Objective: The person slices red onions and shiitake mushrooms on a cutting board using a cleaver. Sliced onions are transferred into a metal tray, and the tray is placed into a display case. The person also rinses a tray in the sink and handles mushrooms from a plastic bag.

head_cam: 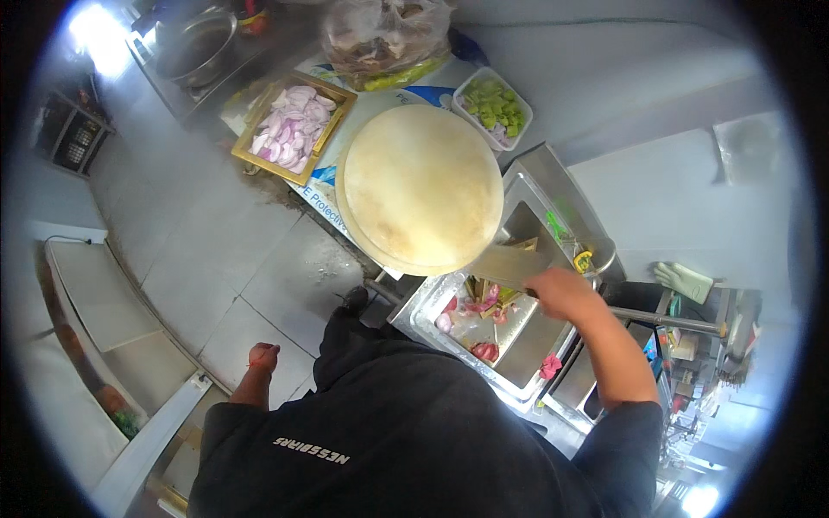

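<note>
In my right hand (565,294) is the handle of a wide-bladed cleaver (508,264), held at the near right edge of a thick round chopping board (421,188), above the sink. My left hand (263,355) hangs over the floor at the left, fingers curled, a thin orange band at the wrist; it shows nothing in it. Sliced red onions (295,126) fill a gold-coloured rectangular container (340,120) beside the board. Chopped green vegetable (493,103) lies in a clear plastic tub (458,107) on the board's other side. Whole onions and peels (486,351) are in the sink.
A steel sink (421,307) adjoins the table at the right. Behind the board rests a clear plastic bag (388,39) of produce. A metal pot (201,48) stands at the upper left. A pale glove (684,280) hangs at the right, and a pink cloth (550,366) lies on the sink's rim.
</note>
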The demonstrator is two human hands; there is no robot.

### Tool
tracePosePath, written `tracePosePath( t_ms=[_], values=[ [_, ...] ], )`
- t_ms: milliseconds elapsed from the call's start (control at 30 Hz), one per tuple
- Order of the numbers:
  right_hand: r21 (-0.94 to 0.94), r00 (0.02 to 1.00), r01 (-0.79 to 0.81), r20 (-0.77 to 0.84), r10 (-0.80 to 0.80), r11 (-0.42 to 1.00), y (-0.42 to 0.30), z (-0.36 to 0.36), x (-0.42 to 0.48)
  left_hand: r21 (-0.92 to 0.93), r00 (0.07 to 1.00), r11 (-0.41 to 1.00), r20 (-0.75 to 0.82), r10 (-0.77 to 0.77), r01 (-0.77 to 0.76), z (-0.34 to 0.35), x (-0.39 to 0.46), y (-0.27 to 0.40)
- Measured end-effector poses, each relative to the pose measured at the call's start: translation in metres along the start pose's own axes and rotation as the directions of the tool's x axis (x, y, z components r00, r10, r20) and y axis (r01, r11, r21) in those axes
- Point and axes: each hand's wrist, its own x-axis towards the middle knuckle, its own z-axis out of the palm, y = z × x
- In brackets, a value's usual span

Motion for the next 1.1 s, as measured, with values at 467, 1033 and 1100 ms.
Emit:
tracePosePath(
  t_ms=[467, 1033, 1100],
  values=[
    [0.207, 0.888, 0.138, -0.459, -0.029, 0.968, -0.010, -0.117, 0.204, -0.363, 0.957, 0.904, -0.256, 0.136, -0.226, -0.027, -0.067, 0.141],
    [0.680, 0.897, -0.238, -0.118, 0.425, 0.693, 0.151, 0.349, -0.022, -0.226, 0.999, 0.974, -0.039, -0.014, 0.005, -0.022, -0.109, 0.186],
    [0.826, 0.798, -0.188, -0.186, 0.573, 0.531, 0.149, 0.381, 0.002, -0.238, 0.999, 0.971, -0.022, 0.029, -0.033, -0.028, -0.105, 0.205]
  ],
)
